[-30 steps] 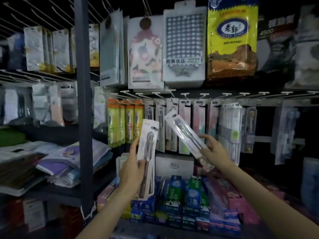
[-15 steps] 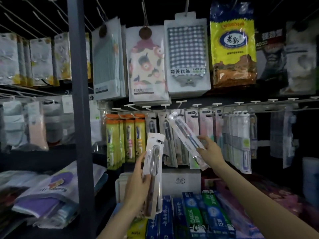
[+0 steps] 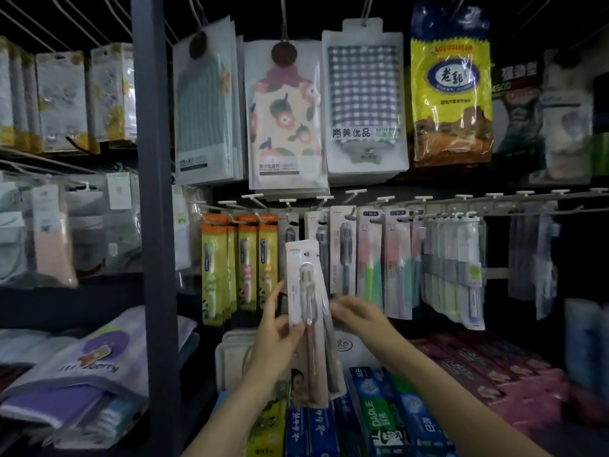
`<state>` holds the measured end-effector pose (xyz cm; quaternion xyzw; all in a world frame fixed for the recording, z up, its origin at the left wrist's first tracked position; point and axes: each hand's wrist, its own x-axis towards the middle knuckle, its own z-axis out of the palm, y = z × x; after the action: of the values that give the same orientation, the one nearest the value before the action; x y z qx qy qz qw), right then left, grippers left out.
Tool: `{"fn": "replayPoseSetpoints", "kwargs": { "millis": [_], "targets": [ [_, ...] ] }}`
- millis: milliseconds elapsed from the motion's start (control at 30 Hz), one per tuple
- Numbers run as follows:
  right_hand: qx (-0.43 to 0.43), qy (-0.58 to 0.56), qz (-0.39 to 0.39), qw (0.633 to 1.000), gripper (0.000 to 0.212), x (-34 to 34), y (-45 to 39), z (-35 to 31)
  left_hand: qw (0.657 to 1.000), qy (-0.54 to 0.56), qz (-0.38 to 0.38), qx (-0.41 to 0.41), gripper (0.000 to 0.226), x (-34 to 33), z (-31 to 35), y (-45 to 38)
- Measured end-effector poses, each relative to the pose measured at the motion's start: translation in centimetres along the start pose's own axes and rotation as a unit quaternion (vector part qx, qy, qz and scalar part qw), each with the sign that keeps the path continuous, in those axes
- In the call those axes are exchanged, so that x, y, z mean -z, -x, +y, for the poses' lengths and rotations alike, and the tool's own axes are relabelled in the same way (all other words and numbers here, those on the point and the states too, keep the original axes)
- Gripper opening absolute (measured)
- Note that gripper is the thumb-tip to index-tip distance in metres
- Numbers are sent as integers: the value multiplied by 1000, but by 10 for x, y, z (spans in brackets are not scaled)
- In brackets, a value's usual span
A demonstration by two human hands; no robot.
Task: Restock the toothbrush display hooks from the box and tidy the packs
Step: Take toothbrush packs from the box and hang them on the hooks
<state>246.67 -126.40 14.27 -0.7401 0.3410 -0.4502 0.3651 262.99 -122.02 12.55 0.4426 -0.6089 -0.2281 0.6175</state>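
A white toothbrush pack (image 3: 304, 311) is held upright by the left hand (image 3: 275, 341) just below the hooks (image 3: 324, 201); the right hand (image 3: 357, 313) is laid against its edge, its grasp blurred and not to be told; the hanging hole should be lined up with a hook tip, then slid back squarely; the box is not seen; a second pack behind is hardly made out.
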Motion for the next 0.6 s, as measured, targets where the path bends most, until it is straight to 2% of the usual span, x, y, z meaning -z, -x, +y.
{"fn": "replayPoseSetpoints", "kwargs": {
  "millis": [33,133,233,333,467,600],
  "targets": [
    [0,-13,-13,1000,24,-4,0,3,1000,5,-1,1,59,0,1,-1],
    [-13,-58,37,998,5,-5,-7,12,1000,10,0,14,65,4,0,-3],
    [-52,-110,38,992,3,-9,-12,12,999,13,11,30,65,5,-2,-2],
    [-67,-104,63,990,6,-19,-20,4,998,12,38,51,63,5,0,-1],
    [-65,-83,163,981,3,-8,-43,-26,995,-2,73,64,60,23,-2,2],
    [-72,-44,198,977,18,4,-68,-50,991,-9,99,89,58,48,-16,6]
  ]
}}
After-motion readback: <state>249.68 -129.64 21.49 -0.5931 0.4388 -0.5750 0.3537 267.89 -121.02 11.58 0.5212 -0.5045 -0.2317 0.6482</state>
